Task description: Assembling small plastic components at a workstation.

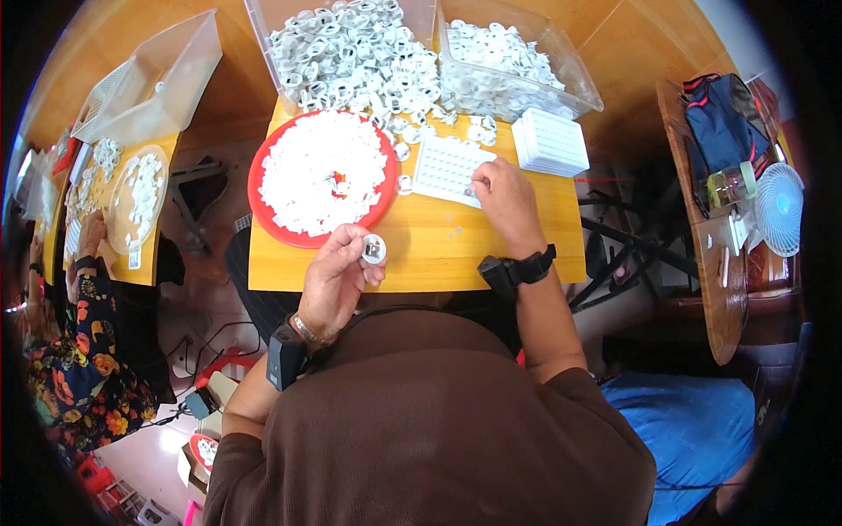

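Note:
My left hand (338,267) is closed on a small round white plastic part (374,249) with a dark opening in its face, held above the table's near edge. Over the right end of a flat white tray (443,167) with rows of small pockets, my right hand (507,195) has its thumb and fingers pinched together. Whatever sits between those fingertips is too small to make out. To the left lies a red round tray (260,188) heaped with small white pieces (316,167). A few loose round parts (404,184) lie between the two trays.
Two clear plastic bins (274,44) (574,83) full of white parts stand at the back of the yellow table (386,279). A stack of white trays (551,140) is at the right. Another person's hand (91,232) works at a left-hand table; a blue fan (779,209) stands far right.

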Tool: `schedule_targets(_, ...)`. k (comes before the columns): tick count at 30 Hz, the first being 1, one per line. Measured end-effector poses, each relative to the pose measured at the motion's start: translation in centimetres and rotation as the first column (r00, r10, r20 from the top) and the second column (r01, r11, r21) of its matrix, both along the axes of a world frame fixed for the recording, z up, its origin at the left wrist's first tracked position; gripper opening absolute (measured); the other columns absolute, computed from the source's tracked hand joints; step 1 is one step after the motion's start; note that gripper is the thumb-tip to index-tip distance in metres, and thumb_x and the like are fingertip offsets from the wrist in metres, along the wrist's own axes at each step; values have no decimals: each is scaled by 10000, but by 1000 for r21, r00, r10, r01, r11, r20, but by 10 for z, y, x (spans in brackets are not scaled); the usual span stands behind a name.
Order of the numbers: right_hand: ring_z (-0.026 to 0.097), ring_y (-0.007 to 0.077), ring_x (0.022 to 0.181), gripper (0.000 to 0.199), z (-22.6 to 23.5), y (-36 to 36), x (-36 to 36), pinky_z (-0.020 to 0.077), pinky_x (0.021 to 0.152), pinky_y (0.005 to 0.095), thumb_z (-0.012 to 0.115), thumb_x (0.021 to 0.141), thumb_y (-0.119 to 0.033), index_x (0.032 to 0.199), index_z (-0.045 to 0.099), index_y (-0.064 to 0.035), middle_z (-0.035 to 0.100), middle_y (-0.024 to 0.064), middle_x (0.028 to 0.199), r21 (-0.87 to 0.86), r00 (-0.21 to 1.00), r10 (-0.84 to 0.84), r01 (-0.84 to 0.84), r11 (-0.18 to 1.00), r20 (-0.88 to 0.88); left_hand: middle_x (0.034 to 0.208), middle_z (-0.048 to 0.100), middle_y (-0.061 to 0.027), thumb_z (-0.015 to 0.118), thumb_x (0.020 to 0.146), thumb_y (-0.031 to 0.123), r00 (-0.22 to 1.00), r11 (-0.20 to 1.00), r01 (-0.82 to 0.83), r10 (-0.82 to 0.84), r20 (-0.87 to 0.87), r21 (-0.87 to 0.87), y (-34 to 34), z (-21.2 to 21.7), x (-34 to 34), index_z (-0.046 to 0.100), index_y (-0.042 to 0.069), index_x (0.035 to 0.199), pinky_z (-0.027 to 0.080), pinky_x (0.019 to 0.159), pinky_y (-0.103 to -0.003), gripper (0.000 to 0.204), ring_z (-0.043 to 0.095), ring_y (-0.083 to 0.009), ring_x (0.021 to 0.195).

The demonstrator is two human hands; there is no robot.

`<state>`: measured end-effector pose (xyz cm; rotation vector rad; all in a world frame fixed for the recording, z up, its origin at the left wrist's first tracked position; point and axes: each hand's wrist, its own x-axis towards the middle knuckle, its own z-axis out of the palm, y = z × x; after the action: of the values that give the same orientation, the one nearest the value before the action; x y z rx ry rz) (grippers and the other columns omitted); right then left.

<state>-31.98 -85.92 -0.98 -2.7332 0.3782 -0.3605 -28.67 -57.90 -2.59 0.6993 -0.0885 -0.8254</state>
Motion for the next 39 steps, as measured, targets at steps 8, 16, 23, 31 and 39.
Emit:
schedule_targets(8,630,238,722,31,29,61,-3,495,640,328,665,794,-33,820,650,-25,638,104,795,446,944,94,-236,864,317,917,604,-128,488,987,216,1000,992,9,-10,-7,-129,-3,4,6,478,40,1086,488,710,-291,202,595,-198,784)
schedule_targets(16,638,222,739,100,40,110,-6,498,650,310,711,742,18,799,641,-27,645,84,803,335,794,290,-514,789,535,921,606,-118,484,987,200,998,982,-49,54,22,-181,-8,15,4,477,24,1078,489,716,-292,199,597,-197,786)
schedule_targets(23,626,213,734,134,36,111,-11,490,647,298,719,729,38,819,639,-21,637,81,807,475,829,280,-517,712,484,921,620,-82,497,981,171,997,988,-50,58,52,-144,-8,14,2,498,37,1075,492,716,-269,163,607,-148,788)
schedule_targets(31,614,212,749,130,31,109,-12,486,652,293,708,748,38,847,655,-27,614,80,827,464,825,302,-529,711,477,916,610,-68,491,982,156,994,996,-47,54,90,-79,-10,16,0,504,41,1063,486,714,-259,141,595,-130,772)
schedule_targets(39,613,95,745,56,16,108,-15,500,651,229,681,829,8,863,638,-1,617,37,836,806,892,251,-448,387,375,879,587,-40,484,989,164,991,999,-47,47,127,-9,-10,12,-5,518,52,1044,461,693,-241,130,574,-113,752)
